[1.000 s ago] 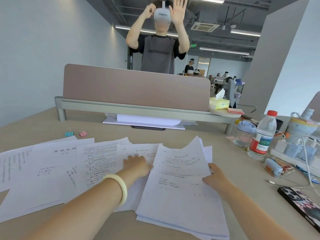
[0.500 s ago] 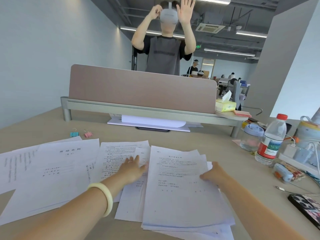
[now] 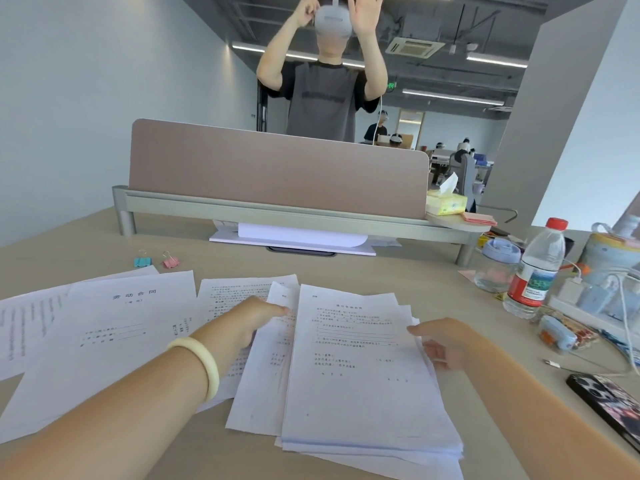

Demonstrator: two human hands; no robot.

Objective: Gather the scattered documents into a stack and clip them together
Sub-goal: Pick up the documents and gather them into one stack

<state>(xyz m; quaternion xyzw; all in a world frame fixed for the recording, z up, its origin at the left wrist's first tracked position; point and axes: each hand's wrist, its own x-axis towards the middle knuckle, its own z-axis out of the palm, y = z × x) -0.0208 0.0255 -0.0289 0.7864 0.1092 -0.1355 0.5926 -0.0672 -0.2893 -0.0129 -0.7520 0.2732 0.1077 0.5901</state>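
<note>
A loose stack of printed sheets [image 3: 360, 382] lies in front of me on the desk. My right hand [image 3: 446, 341] grips its right edge, thumb on top. My left hand [image 3: 249, 323], with a pale bangle on the wrist, presses flat on a sheet [image 3: 263, 393] that juts out from under the stack's left side. More documents lie spread to the left: a title page [image 3: 114, 327], a text page [image 3: 235, 292] and another page [image 3: 24, 323] at the far left. A blue binder clip [image 3: 142, 261] and a pink binder clip [image 3: 170, 261] sit beyond the papers.
A desk divider [image 3: 277, 168] on a raised shelf crosses the back, with white paper [image 3: 298, 237] under it; a person stands behind it. On the right: a water bottle [image 3: 535, 275], a jar [image 3: 496, 268], chargers and cables [image 3: 595, 292], a phone [image 3: 609, 403].
The stack now lies flat and squarer on the desk. My left hand slid right toward the stack over the sheet beneath it. My right hand stays on the stack's right edge.
</note>
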